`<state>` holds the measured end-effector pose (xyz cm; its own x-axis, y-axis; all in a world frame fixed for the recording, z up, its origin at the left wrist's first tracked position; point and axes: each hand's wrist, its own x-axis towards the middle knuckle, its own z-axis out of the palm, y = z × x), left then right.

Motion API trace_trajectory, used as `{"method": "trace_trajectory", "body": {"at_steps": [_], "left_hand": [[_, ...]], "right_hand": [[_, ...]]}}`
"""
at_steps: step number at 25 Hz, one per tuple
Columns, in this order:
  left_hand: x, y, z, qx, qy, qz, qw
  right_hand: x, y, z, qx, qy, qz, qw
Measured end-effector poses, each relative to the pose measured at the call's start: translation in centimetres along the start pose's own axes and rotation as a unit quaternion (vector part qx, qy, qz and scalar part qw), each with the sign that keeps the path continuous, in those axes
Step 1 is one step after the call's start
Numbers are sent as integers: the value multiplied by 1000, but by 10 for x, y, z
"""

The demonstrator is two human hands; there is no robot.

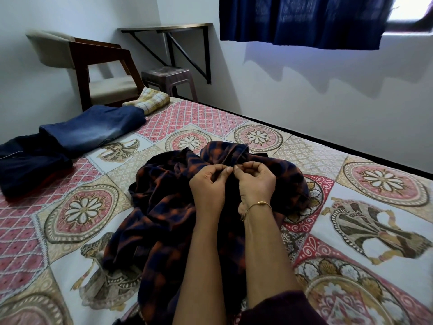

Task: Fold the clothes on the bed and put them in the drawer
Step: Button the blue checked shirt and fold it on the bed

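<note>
A dark blue and orange checked shirt (161, 214) lies rumpled in the middle of the patterned bed (351, 207). My left hand (208, 184) and my right hand (255, 184) are side by side on its upper part, near the collar. Each pinches the shirt's front edge between thumb and fingertips. At the left of the bed lie folded blue jeans (93, 127), a folded dark navy garment (30, 160) and a folded yellow checked cloth (150, 100). No drawer is in view.
A wooden chair with a beige seat (93, 66) stands past the bed's far left corner. Beside it are a plastic stool (168, 78) and a wall shelf (168, 28). A white wall runs along the bed's right side, with a blue curtain (304, 19) above.
</note>
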<state>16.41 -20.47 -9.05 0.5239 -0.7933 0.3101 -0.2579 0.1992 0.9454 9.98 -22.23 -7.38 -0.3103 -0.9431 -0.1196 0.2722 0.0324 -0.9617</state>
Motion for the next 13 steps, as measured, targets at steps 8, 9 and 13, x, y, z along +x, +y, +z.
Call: {"method": "trace_trajectory", "body": {"at_steps": [8, 9, 13], "left_hand": [[2, -4, 1, 86, 28, 134, 987], [2, -6, 2, 84, 32, 143, 986], [-1, -8, 6, 86, 27, 153, 984]], "right_hand": [[-2, -3, -2, 53, -38, 13, 998], [-3, -3, -2, 36, -31, 3, 999], [2, 1, 0, 4, 18, -20, 1000]]}}
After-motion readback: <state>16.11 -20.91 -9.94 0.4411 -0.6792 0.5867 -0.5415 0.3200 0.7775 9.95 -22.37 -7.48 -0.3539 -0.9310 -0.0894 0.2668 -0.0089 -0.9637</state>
